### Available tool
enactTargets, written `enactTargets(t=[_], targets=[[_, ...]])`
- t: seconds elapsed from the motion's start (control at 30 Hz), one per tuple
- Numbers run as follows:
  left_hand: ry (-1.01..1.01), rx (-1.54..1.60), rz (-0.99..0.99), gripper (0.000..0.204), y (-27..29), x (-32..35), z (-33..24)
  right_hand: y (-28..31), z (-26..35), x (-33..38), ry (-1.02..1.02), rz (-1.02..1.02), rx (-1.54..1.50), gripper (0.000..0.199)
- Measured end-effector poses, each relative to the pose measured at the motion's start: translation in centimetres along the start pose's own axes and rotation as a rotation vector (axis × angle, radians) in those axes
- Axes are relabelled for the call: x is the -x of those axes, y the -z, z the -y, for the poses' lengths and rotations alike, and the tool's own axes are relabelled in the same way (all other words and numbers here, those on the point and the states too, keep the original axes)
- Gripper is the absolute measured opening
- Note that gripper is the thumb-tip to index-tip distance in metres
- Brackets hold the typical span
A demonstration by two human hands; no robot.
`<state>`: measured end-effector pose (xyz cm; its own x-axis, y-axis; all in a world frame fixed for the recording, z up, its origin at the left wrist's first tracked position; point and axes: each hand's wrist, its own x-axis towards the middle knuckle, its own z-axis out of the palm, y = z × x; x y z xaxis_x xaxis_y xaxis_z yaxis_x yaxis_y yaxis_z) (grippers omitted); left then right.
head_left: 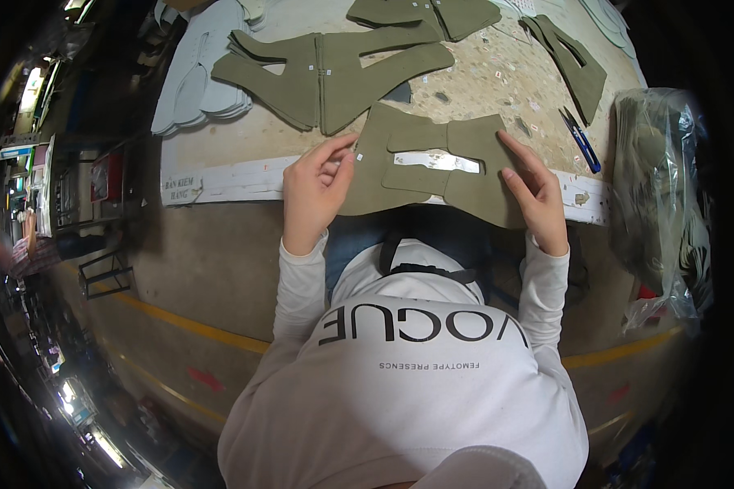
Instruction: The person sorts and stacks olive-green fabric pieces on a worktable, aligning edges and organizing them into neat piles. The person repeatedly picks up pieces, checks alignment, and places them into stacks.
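An olive-green cut fabric piece [473,200] with a slot-shaped opening in its middle lies over the table's near edge, its lower part overhanging. My left hand [318,187] pinches its left edge between thumb and curled fingers, close to a small white sticker. At the right edge, my right hand [538,191] holds the piece with the thumb on top and the index finger stretched along the side. The other fingers of that hand are partly hidden. Farther back, stacked olive-green pieces [298,90] of similar shape lie side by side.
Pale grey cut pieces [200,90] are stacked at the table's left. Blue-handled thread snips [581,140] lie to the right, near another olive piece [575,69]. A clear plastic bag [661,196] of pieces hangs by the right edge. The worn tabletop [473,85] carries small stickers.
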<state>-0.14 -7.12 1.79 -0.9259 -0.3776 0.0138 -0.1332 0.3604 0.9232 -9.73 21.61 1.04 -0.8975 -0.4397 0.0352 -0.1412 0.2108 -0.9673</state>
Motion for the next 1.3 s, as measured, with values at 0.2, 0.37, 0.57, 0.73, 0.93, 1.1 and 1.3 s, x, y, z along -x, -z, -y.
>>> enactTargets(t=[0.2, 0.37, 0.57, 0.73, 0.93, 1.1, 1.3], targets=[[-0.091, 0.003, 0.128, 0.032, -0.5, -0.5, -0.4, 0.0, -0.2, 0.5, -0.019, -0.040, 0.073, 0.044], [-0.085, -0.080, 0.094, 0.033, -0.5, 0.2, -0.5, 3.6, 3.5, 0.6, -0.101, -0.100, -0.165, 0.043], [-0.061, 0.034, 0.109, 0.040, -0.1, 0.6, -0.5, 7.2, 9.5, 1.4, 0.104, -0.247, 0.108, 0.044], [-0.025, 0.100, 0.164, 0.053, 0.3, 1.1, -1.8, 1.1, 7.9, -1.1, 0.134, -0.052, 0.067, 0.041], [-0.067, 0.062, 0.139, 0.060, -0.1, 1.6, -3.8, -8.4, 5.4, -3.2, 0.157, 0.181, 0.339, 0.049], [-0.095, -0.008, 0.109, 0.067, -0.7, 1.7, -4.1, -11.1, 5.6, -2.9, 0.244, 0.108, 0.252, 0.043], [-0.105, -0.050, 0.069, 0.066, -0.4, 1.7, -3.3, -12.0, 5.8, -3.1, 0.224, 0.116, 0.286, 0.043]])
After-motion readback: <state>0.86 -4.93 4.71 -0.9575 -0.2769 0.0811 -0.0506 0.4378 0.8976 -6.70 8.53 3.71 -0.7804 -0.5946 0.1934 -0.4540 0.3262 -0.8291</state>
